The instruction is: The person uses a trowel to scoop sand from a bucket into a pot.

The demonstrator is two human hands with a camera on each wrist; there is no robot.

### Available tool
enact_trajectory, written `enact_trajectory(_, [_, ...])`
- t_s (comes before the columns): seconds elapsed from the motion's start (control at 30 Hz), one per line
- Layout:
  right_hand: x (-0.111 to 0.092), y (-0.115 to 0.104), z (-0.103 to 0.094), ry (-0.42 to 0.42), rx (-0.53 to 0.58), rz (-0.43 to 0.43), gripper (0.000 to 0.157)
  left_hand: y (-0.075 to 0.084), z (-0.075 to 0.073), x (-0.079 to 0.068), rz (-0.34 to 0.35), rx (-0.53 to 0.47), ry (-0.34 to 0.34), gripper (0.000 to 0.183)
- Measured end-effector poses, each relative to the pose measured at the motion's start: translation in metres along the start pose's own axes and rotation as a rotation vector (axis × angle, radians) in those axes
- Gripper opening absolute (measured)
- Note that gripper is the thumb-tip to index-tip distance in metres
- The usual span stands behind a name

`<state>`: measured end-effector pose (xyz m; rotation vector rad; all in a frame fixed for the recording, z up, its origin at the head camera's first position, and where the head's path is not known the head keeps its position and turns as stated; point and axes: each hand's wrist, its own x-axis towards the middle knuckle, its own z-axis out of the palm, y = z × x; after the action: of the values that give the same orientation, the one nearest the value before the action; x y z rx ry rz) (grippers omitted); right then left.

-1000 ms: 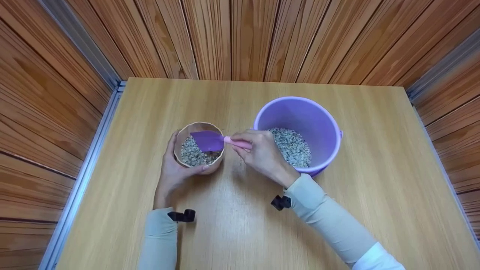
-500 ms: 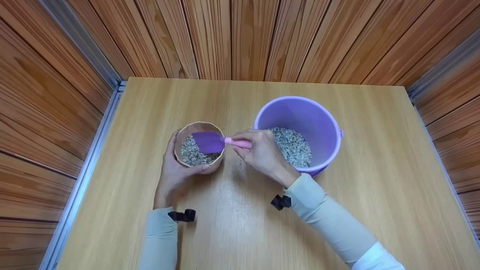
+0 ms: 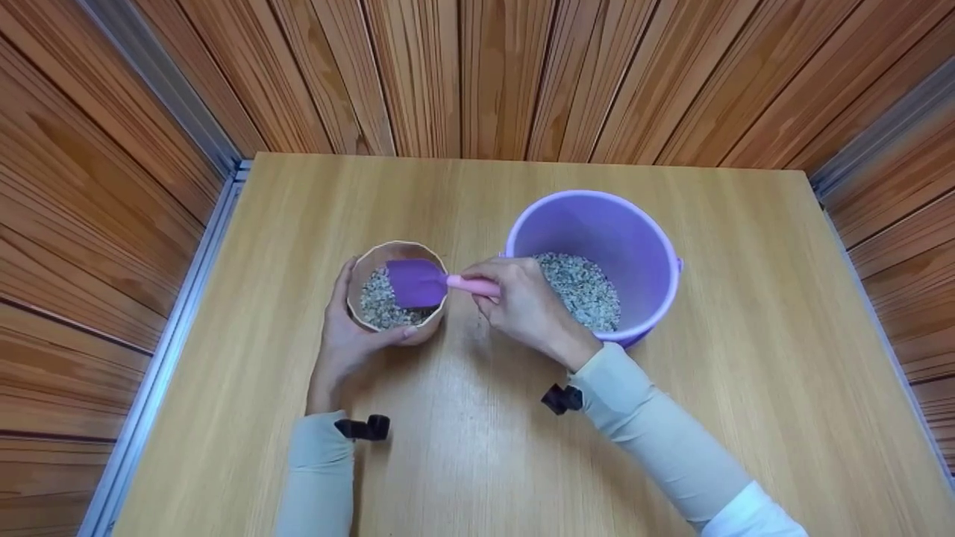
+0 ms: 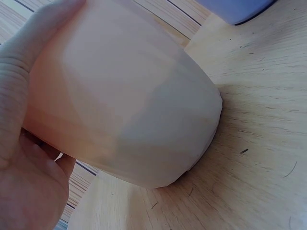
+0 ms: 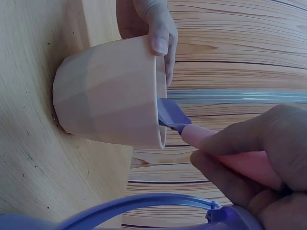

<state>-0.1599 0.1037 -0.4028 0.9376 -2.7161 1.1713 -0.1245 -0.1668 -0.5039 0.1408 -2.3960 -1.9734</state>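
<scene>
My left hand (image 3: 351,335) grips a beige faceted flowerpot (image 5: 110,93) around its left side, the thumb near the rim. The pot stands on the table, and greyish gravel (image 3: 382,302) shows inside it. In my right hand (image 3: 526,302) is the pink handle of a small trowel (image 3: 414,283), pinched between thumb and fingers. Its purple blade slants over the pot's mouth and dips inside the rim in the right wrist view. Part of the gravel is hidden under the blade. Close by my right hand stands a purple bucket (image 3: 634,257), with more gravel (image 3: 586,294) at its bottom.
The wooden table (image 3: 462,447) carries the pot and the bucket. Dark specks lie on it around the pot's base. The bucket's handle (image 5: 144,200) hangs down on its near side. Wood-plank walls (image 3: 492,74) enclose the back and sides, with a metal rail (image 3: 160,358) along the left edge.
The trowel blade has shifted slightly right and turned a little over the pot. The left hand and pot have stayed in place.
</scene>
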Motion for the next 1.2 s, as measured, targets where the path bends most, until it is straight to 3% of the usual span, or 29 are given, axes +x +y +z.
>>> enact_trajectory(0.23, [-0.002, 0.002, -0.003, 0.045, 0.094, 0.027, 0.027, -0.001, 0.0, 0.002, 0.045, -0.004, 0.004, 0.128])
enact_trajectory(0.47, [-0.004, 0.001, -0.01, 0.037, 0.236, 0.19, 0.026, -0.001, 0.001, 0.001, 0.013, 0.001, 0.004, 0.13])
enact_trajectory(0.57, [-0.005, 0.001, -0.014, 0.046, 0.314, 0.223, 0.026, 0.0, 0.0, 0.001, -0.004, 0.002, 0.005, 0.131])
enact_trajectory(0.8, [-0.011, 0.0, -0.023, 0.075, 0.465, 0.237, 0.024, 0.0, 0.0, -0.001, -0.011, -0.012, -0.008, 0.131])
enact_trajectory(1.2, [-0.028, 0.004, -0.054, 0.184, 0.492, 0.191, 0.026, -0.003, 0.001, 0.002, 0.061, -0.026, -0.003, 0.127])
